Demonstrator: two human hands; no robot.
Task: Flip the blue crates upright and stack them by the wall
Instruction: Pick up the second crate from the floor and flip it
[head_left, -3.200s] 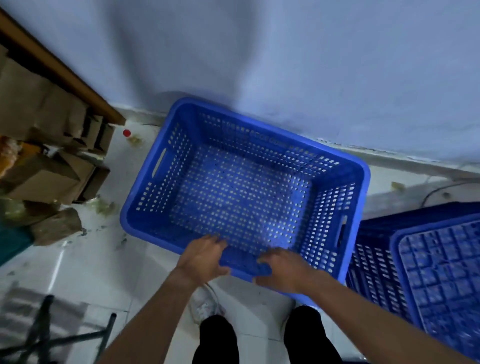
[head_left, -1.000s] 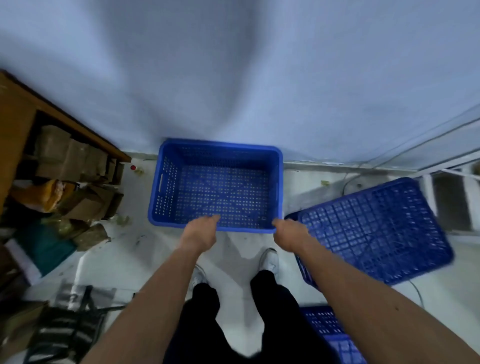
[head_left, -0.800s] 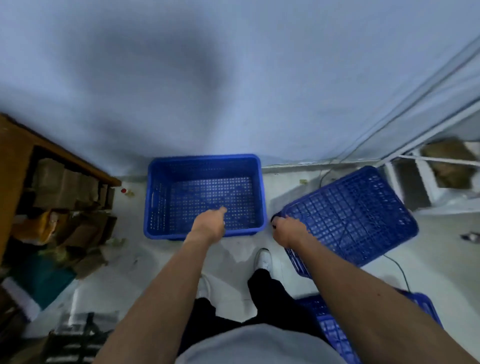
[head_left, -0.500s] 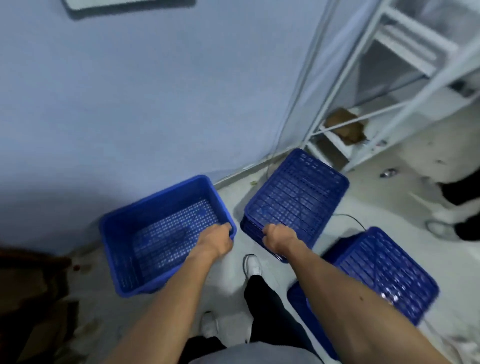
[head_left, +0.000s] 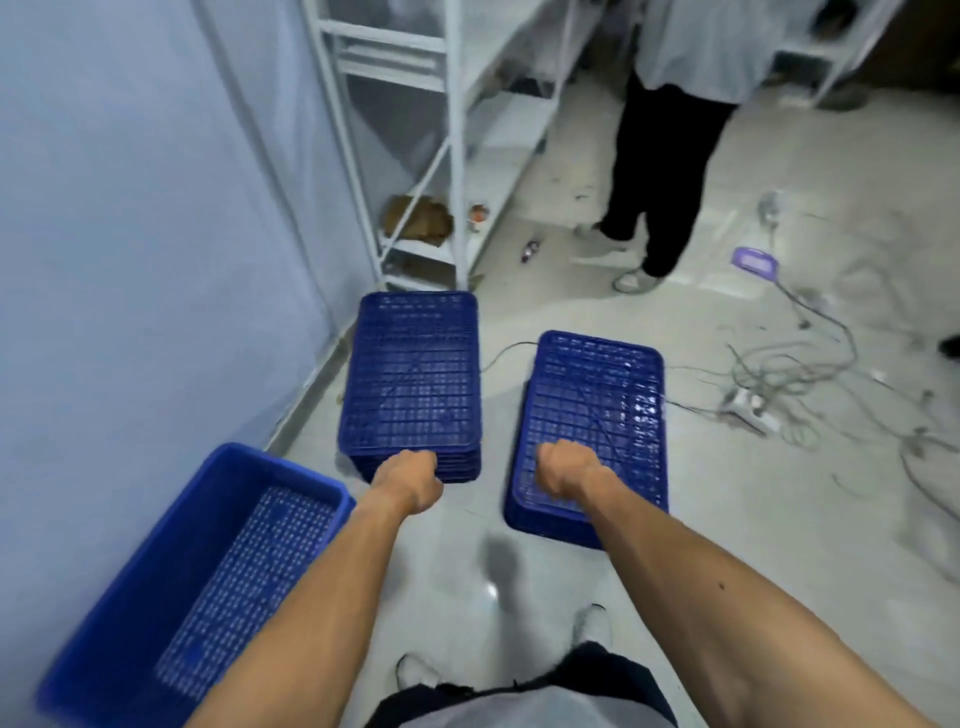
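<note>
An upright blue crate (head_left: 291, 470) stands on the floor against the wall at lower left, empty inside. Ahead of it by the wall lies an upside-down stack of blue crates (head_left: 410, 374), grid bottom up. A second upside-down blue crate (head_left: 597, 405) lies to its right. My left hand (head_left: 408, 475) is a curled fist at the near edge of the stack; whether it touches is unclear. My right hand (head_left: 563, 467) is a curled fist over the near part of the right crate's bottom. Nothing shows inside either fist.
A white metal shelf rack (head_left: 452, 156) stands past the crates by the wall. Another person (head_left: 660, 171) stands beyond. Tangled cables and a power strip (head_left: 753, 402) lie on the floor at right, near a small purple object (head_left: 756, 260). My shoe (head_left: 589, 623) is below.
My view has swung right, away from the upright crate. Both hands left its rim and now hover as fists over the two upside-down crates.
</note>
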